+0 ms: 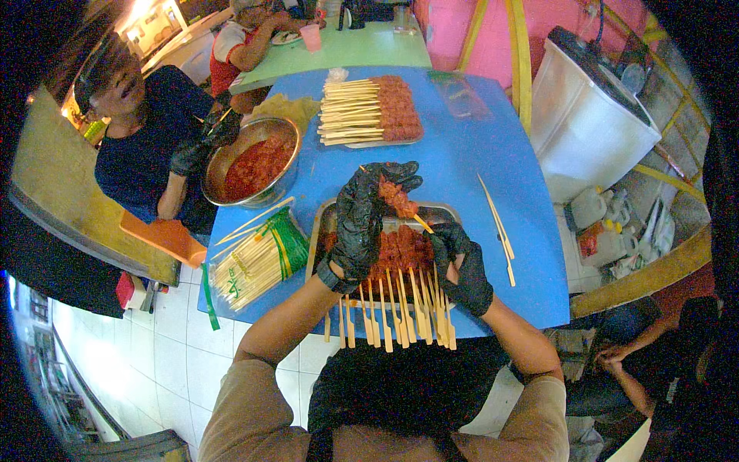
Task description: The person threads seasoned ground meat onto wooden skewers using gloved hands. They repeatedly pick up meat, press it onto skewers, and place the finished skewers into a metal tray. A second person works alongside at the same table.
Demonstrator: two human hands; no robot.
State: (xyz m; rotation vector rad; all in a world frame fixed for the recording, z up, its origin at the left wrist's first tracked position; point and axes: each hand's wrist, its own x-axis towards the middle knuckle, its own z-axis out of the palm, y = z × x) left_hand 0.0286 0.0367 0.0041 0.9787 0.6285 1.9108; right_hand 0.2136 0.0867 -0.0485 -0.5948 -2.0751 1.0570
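Note:
Both my hands wear black gloves. A bamboo skewer threaded with red marinated meat (397, 199) slants between them, its pointed tip up to the left. My left hand (359, 222) curls around the meat near the tip. With fingers closed, my right hand (462, 263) grips the handle end of the stick. Below them a metal tray (447, 212) holds several meat skewers (404, 248), side by side, their flat bamboo handles (398, 317) pointing at me past the table's edge. Part of the tray is hidden by my hands.
A blue table (462, 150) carries a stack of meat skewers (398, 110), a steel bowl of red meat (260, 167), a bag of bamboo sticks (254, 265) and loose sticks (497, 222). At left, a gloved co-worker (150, 127) holds a stick. A metal-sided cabinet (583, 115) stands right.

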